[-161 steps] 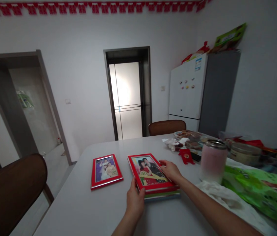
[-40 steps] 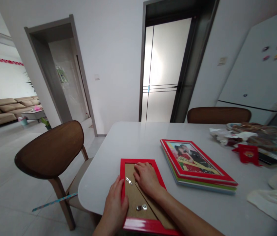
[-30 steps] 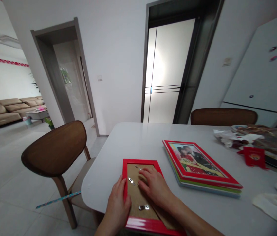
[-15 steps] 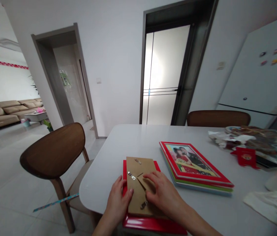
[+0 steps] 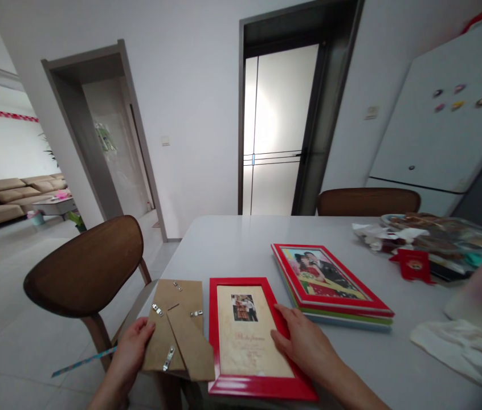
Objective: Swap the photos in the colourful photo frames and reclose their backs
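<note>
Brown cardboard backing sits pinched in my left fingers, long axis pointing away from me, just beside the red frame on the desk; my right fingers lie spread against the frame's edge.

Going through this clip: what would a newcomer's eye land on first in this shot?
The bright red picture frame, lying face up at the front of the white table with a printed card inside, stands out first. To its left, the left hand holds a brown cardboard backing board fitted with metal clips, while the right hand rests at the frame's right edge. Farther right lies a stack of red-framed photos.
</note>
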Available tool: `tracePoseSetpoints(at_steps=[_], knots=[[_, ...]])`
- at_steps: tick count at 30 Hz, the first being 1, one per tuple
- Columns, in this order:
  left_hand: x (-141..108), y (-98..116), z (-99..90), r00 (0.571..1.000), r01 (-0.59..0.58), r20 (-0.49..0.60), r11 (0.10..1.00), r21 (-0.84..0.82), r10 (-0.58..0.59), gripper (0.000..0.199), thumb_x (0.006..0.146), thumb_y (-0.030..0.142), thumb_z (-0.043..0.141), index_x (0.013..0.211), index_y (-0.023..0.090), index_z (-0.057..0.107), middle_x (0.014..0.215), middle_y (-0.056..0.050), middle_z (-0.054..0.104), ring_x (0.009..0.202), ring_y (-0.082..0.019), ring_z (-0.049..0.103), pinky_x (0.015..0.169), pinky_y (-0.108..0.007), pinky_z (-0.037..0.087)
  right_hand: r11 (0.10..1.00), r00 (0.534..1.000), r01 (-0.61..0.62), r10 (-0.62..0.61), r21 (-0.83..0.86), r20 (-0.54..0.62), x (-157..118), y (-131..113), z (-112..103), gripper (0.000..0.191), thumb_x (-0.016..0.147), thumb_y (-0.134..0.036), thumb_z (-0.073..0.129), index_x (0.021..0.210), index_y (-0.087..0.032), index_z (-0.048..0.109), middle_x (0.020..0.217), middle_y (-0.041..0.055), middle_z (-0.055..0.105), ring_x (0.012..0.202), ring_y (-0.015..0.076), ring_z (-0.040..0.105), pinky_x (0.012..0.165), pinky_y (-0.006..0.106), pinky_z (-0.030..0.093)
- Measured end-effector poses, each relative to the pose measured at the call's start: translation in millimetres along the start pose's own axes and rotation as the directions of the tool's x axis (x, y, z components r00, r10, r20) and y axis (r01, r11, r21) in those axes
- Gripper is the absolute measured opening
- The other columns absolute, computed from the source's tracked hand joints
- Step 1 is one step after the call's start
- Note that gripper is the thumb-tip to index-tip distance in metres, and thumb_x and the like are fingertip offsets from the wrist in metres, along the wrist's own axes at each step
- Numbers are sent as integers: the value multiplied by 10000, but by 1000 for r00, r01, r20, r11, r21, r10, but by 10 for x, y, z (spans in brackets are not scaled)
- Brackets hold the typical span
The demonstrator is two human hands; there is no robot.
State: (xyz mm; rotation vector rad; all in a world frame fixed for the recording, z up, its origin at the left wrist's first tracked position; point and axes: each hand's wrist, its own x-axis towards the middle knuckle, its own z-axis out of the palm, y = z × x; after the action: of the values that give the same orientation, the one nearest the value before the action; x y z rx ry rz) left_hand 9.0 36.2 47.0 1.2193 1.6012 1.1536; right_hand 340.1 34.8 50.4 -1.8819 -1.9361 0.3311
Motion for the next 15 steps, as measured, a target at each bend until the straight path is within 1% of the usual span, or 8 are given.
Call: tracePoseSetpoints(at_steps=[4, 7, 9, 11, 12, 13, 14, 15], knots=[[82, -54, -87, 997, -23, -76, 991, 135, 33, 231, 596, 353, 528, 738, 171, 524, 520, 17, 591, 558, -212, 608, 537, -311, 468, 999, 1000, -12, 12, 34, 0, 55, -30, 2, 493, 652, -152, 426, 1141, -92, 426, 1035, 152, 560, 924, 227, 541, 789, 310, 389], [86, 8, -37, 974, -105, -171, 964, 245, 149, 342, 564, 330, 548, 869, 177, 515, 783, -43, 620, 836, -278, 588, 757, -419, 434, 962, 995, -103, 102, 253, 20, 90, -85, -60, 546, 618, -143, 418, 1157, -68, 378, 931, 146, 609, 809, 222, 587, 708, 306, 425], [-3, 90, 115, 950, -183, -193, 939, 291, 246, 396, 575, 324, 539, 938, 170, 504, 1043, -95, 547, 1066, -284, 456, 917, -436, 322, 810, 974, -226, 183, 542, 133, 74, -130, -118, 615, 636, -171, 391, 1232, -84, 264, 825, 105, 639, 671, 200, 611, 604, 295, 452], [-180, 185, 388, 935, -270, -139, 911, 311, 325, 415, 607, 316, 519, 987, 150, 501, 1169, -116, 471, 1144, -256, 377, 975, -404, 267, 537, 940, -340, 200, 772, 275, 25, -192, -185, 694, 659, -201, 373, 1296, -131, 105, 794, 67, 649, 605, 186, 619, 554, 294, 467], [-293, 232, 561, 930, -319, -78, 896, 308, 358, 413, 630, 306, 512, 1015, 157, 499, 1190, -107, 464, 1142, -243, 383, 971, -399, 283, 405, 929, -368, 185, 837, 319, -7, -230, -221, 727, 665, -213, 377, 1308, -160, 42, 805, 53, 652, 606, 182, 623, 560, 301, 474], [-413, 277, 744, 907, -410, 45, 856, 314, 418, 433, 662, 292, 501, 1074, 161, 474, 1228, -108, 436, 1161, -242, 361, 973, -417, 280, 302, 925, -377, 163, 876, 343, -40, -271, -258, 757, 666, -222, 395, 1313, -188, 4, 826, 43, 652, 620, 180, 626, 579, 309, 480], [-531, 319, 926, 863, -505, 175, 808, 305, 473, 473, 663, 272, 522, 1119, 172, 449, 1259, -103, 410, 1173, -244, 345, 976, -424, 278, 230, 926, -375, 142, 898, 350, -71, -312, -294, 787, 659, -228, 426, 1313, -211, -12, 843, 34, 652, 632, 178, 628, 598, 315, 483], [-637, 360, 1095, 796, -601, 294, 750, 277, 530, 532, 644, 264, 562, 1151, 174, 427, 1292, -106, 372, 1184, -253, 328, 972, -418, 293, 183, 930, -363, 121, 913, 346, -98, -350, -325, 813, 650, -230, 459, 1313, -228, -12, 856, 27, 651, 640, 175, 627, 612, 316, 484]])
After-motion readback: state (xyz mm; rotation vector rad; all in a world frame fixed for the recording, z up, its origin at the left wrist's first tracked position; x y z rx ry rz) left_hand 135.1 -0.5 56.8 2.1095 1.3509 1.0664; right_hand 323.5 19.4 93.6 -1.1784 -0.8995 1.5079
